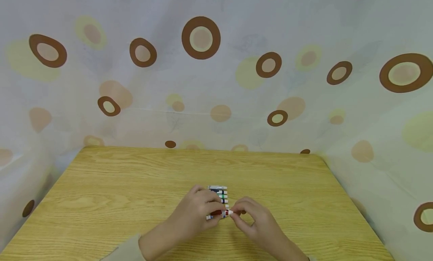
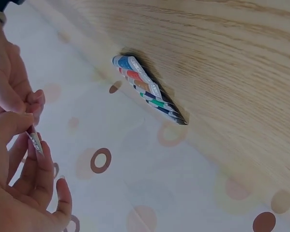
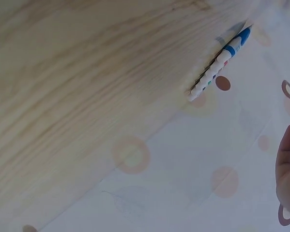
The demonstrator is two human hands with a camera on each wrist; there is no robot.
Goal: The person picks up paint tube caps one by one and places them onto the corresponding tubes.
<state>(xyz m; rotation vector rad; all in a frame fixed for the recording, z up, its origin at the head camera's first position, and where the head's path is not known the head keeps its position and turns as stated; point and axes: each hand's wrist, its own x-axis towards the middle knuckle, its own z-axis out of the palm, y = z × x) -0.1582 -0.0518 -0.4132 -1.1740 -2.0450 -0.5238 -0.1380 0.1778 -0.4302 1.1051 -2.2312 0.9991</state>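
My left hand [image 1: 197, 210] holds a small dark red paint tube [image 1: 217, 213] level above the table. In the left wrist view the silver crimped end of this paint tube [image 2: 36, 143] sticks out between the fingers. Thumb and fingertips of my right hand [image 1: 258, 221] pinch at its white cap end [image 1: 231, 212]. A row of paint tubes [image 1: 221, 192] lies side by side on the table, partly hidden behind the left hand. Their blue, red, brown and green labels [image 2: 152, 102] show in the left wrist view, their white caps [image 3: 210, 74] in the right wrist view.
The wood-grain table [image 1: 135, 174] extends around both hands. Behind it and along its sides hangs a pale curtain [image 1: 216, 84] printed with brown rings and soft coloured spots.
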